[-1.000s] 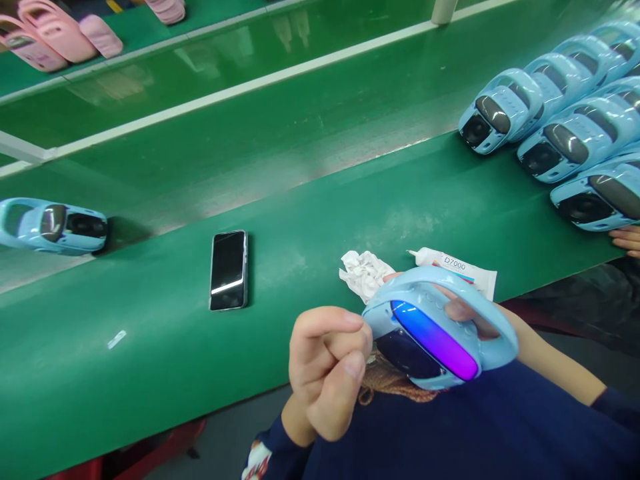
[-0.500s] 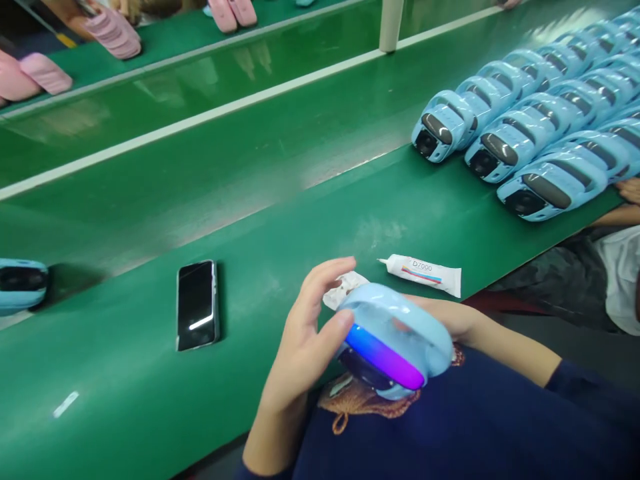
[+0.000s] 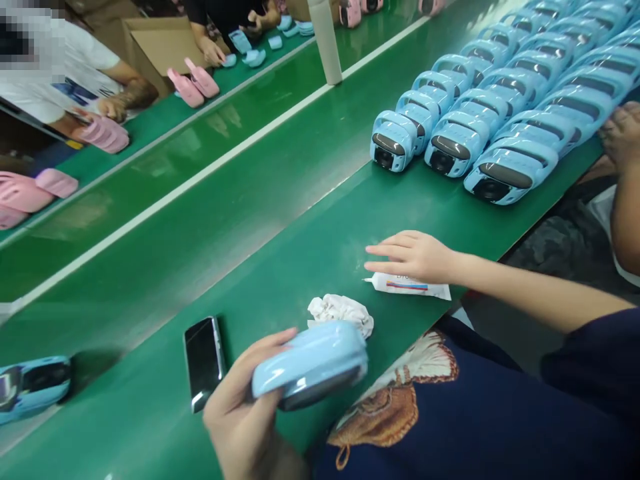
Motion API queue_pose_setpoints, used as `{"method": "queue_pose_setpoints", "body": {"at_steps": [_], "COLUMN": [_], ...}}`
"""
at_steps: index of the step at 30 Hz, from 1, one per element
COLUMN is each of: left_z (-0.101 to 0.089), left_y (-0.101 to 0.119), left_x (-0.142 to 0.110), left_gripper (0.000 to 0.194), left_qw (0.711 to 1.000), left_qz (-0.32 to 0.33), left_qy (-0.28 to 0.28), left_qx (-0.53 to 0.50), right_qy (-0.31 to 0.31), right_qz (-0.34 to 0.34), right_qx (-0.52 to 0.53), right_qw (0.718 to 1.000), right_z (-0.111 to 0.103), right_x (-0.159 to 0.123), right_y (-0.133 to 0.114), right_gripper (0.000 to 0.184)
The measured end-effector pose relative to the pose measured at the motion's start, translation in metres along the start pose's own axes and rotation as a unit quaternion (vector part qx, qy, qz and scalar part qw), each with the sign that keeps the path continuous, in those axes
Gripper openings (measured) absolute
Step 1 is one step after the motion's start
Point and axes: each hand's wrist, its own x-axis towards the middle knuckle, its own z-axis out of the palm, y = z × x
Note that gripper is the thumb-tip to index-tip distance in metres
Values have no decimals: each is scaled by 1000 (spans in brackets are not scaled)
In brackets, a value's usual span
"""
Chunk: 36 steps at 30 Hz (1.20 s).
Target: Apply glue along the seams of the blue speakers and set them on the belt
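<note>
The left hand (image 3: 245, 413) cradles a pale-blue plastic housing (image 3: 310, 363) from beneath, with the fingers curled up around its near edge and the thumb side lying along it. The housing is tilted, its dark face turned down and toward the person, and it is held low over the near edge of the green counter (image 3: 125, 420). The right hand (image 3: 413, 257) is open and empty, its fingers (image 3: 390, 248) flat and slightly spread, reaching out over a white glue tube (image 3: 407, 288). The palm side covers the tube's upper edge; whether it touches the tube, I cannot tell.

Taking the held housing as the centre, a crumpled white cloth (image 3: 341, 313) lies just behind it at 12 to 1 o'clock, its near side hidden by the housing. The tube lies at 2 o'clock, its nozzle pointing toward 9. A black-screened smartphone (image 3: 204, 363) sits at 9 o'clock, just beside the left hand, and a lone blue housing (image 3: 35, 387) rests farther along that way at the frame's edge.

At 1 o'clock, packed rows of blue housings (image 3: 475, 120) stand on the counter, and a co-worker's hand (image 3: 623, 137) shows beyond them at 2 o'clock. At 11 o'clock, past a white rail (image 3: 200, 173), pink housings (image 3: 193, 83) lie on a second belt.
</note>
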Motion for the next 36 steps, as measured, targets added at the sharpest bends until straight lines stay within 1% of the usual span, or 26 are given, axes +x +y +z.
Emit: {"method": "queue_pose_setpoints", "body": {"at_steps": [1, 2, 3, 4, 5, 6, 7, 9, 10, 12, 15, 17, 19, 21, 22, 23, 24, 26, 27, 28, 29, 30, 31, 34, 36], "left_z": [-8, -15, -22, -28, -32, -35, -36, -35, -34, -31, -29, -29, -29, -29, -29, -29, -29, -29, -28, -27, -25, -24, -22, -19, -18], "left_y": [-1, -4, -8, -14, -21, -29, -38, -56, -66, -82, -100, -106, -109, -110, -110, -110, -110, -110, -110, -109, -106, -102, -97, -76, -59], "left_x": [4, 9, 15, 22, 28, 33, 36, 39, 38, 33, 24, 20, 19, 20, 21, 21, 21, 20, 19, 17, 15, 13, 10, 3, -2], "left_gripper": [15, 17, 18, 19, 20, 21, 23, 28, 32, 37, 39, 38, 38, 38, 37, 35, 33, 28, 27, 27, 28, 28, 28, 23, 25], "left_qw": [998, 992, 984, 975, 965, 957, 952, 949, 951, 955, 963, 969, 972, 973, 973, 973, 972, 969, 968, 967, 968, 969, 971, 977, 977], "left_qz": [-14, -31, -47, -63, -77, -90, -100, -108, -108, -101, -76, -41, 2, 36, 47, 55, 63, 83, 92, 97, 99, 98, 95, 84, 57], "left_qy": [62, 119, 169, 211, 244, 264, 272, 271, 269, 266, 255, 243, 230, 214, 205, 197, 193, 197, 203, 209, 212, 211, 211, 196, 188], "left_qx": [3, -2, -15, -34, -58, -81, -101, -117, -111, -89, -35, 9, 50, 83, 97, 108, 116, 120, 114, 104, 91, 79, 59, -28, -89], "right_qy": [-7, -21, -32, -41, -46, -48, -51, -49, -36, 19, 122, 174, 211, 217, 221, 229, 227, 208, 197, 191, 192, 196, 198, 192, 179], "right_qz": [-62, -123, -181, -224, -250, -261, -261, -250, -242, -210, -122, -53, 20, 81, 122, 174, 212, 252, 257, 258, 260, 262, 265, 275, 267], "right_qx": [-67, -109, -134, -146, -150, -147, -141, -117, -96, -50, 7, 41, 90, 169, 237, 373, 488, 662, 708, 736, 752, 760, 762, 759, 751], "right_qw": [996, 986, 974, 963, 956, 953, 954, 960, 965, 976, 985, 982, 973, 958, 938, 882, 816, 675, 627, 595, 574, 562, 557, 558, 576], "right_z": [2, 3, 6, 8, 10, 11, 11, 9, 6, 2, 1, 5, 11, 17, 19, 21, 22, 22, 21, 20, 19, 18, 16, 8, 0], "right_x": [-4, -8, -11, -13, -15, -15, -16, -16, -17, -21, -29, -32, -29, -20, -13, -5, 2, 15, 20, 23, 25, 26, 26, 26, 27], "right_y": [13, 23, 30, 34, 36, 36, 36, 37, 39, 43, 41, 26, 3, -22, -33, -42, -49, -55, -55, -55, -54, -53, -53, -56, -61], "right_gripper": [41, 46, 48, 47, 45, 41, 38, 35, 36, 38, 47, 57, 64, 57, 54, 50, 47, 48, 50, 52, 53, 53, 52, 41, 41]}}
